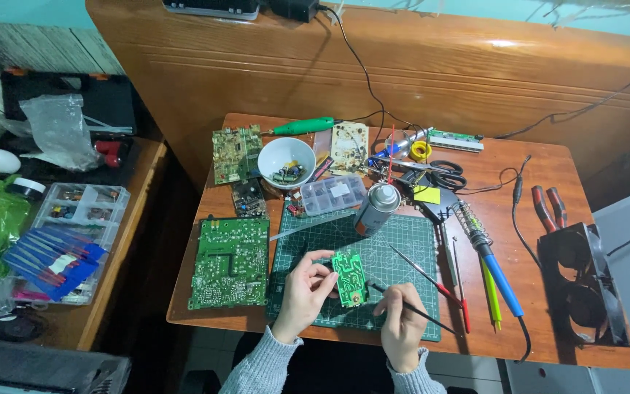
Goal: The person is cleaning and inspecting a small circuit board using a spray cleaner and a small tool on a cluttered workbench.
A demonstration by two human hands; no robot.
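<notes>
My left hand (304, 292) pinches the left edge of a small green circuit board (350, 277), held tilted over the green cutting mat (395, 252). In my right hand (401, 321) is a thin dark brush-like tool (421, 312) held like a pen, its tip close to the board's lower right edge. Both hands sit near the table's front edge. Grey knit sleeves cover both wrists.
A large green circuit board (230, 261) lies left of the mat. Behind it are a spray can (375, 208), a clear parts box (332, 194), a white bowl (286, 161), more boards and scissors (442, 174). Probes, a blue soldering iron (494, 266) and a black fan (581, 284) lie right.
</notes>
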